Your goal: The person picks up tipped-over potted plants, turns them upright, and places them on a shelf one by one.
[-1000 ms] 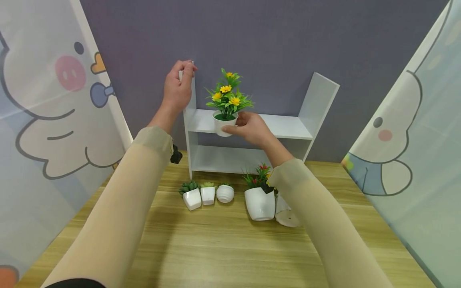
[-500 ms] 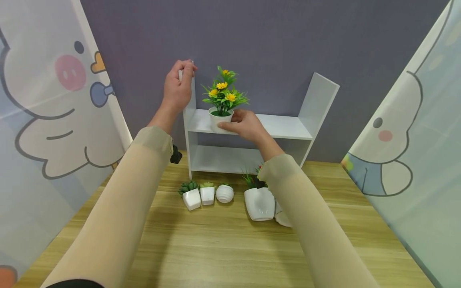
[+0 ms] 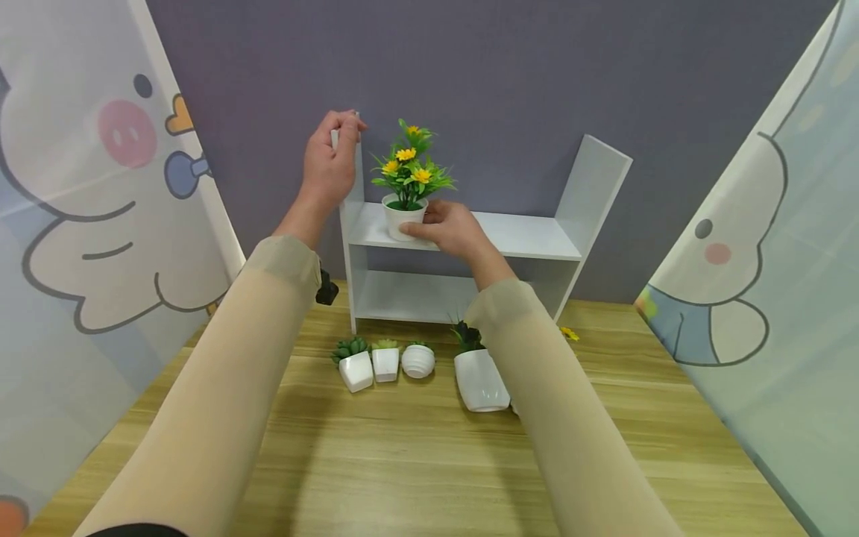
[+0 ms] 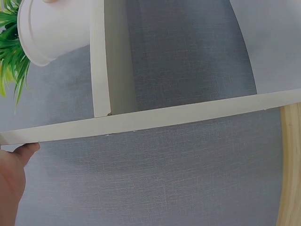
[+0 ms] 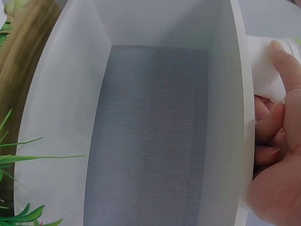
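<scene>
My right hand [image 3: 456,230] holds a white pot of yellow artificial flowers [image 3: 404,220] from its right side, thumb in front. The pot stands upright at the left part of the upper board of a white two-tier shelf [image 3: 520,235]. Its base meets the board in the left wrist view, where the flowerpot [image 4: 59,23] shows at the upper left. My left hand [image 3: 330,160] grips the top of the shelf's left side panel [image 4: 155,117]. In the right wrist view, my right hand's thumb [image 5: 287,68] lies along the pot, and its other fingers are partly hidden.
Before the shelf on the wooden table [image 3: 389,462] lie small succulents in white pots: a square one [image 3: 356,371], another [image 3: 385,365] and a round one [image 3: 418,362]. Right of them is a larger white pot [image 3: 481,380], partly behind my right sleeve. A grey wall stands behind.
My right hand has carried the flowerpot left and slightly back, onto the upper board's left part. My left hand has kept its grip on the side panel.
</scene>
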A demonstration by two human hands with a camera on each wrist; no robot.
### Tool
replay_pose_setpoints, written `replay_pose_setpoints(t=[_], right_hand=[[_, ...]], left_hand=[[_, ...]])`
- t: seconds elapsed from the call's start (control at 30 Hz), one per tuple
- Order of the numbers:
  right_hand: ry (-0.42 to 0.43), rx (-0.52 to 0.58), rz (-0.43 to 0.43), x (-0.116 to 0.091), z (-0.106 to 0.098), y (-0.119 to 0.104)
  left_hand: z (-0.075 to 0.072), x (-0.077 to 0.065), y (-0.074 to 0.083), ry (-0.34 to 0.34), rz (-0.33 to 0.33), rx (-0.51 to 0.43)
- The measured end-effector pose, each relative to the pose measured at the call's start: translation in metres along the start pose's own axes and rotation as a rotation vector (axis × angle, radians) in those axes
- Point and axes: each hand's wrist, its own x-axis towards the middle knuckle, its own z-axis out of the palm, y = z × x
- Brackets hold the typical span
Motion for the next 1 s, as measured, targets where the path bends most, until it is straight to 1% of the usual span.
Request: replay_pose_setpoints(t=[0.1, 0.27, 0.43, 0.67, 0.83, 1.0], right_hand=[[-0.008, -0.008, 0.000, 0.002, 0.001, -0.001], [0.002, -0.027, -0.010, 0.007, 0.005, -0.001], [0.022, -0.057, -0.006, 0.009, 0.009, -0.002], [0.040, -0.108, 0.004, 0.009, 0.011, -0.002], [0.038, -0.135, 0.001, 0.008, 0.012, -0.002], [0.049, -0.093, 0.024, 0.007, 0.012, -0.001]], left_hand=[[0.000, 0.000, 0.000, 0.010, 0.006, -0.003], [-0.001, 0.000, 0.000, 0.018, 0.022, -0.006], [0.000, 0.000, 0.000, 0.016, 0.016, -0.011], [0.001, -0.001, 0.000, 0.020, 0.029, -0.018], [0.002, -0.001, 0.000, 0.017, 0.024, -0.014], [0.001, -0.001, -0.001, 0.010, 0.022, -0.012]])
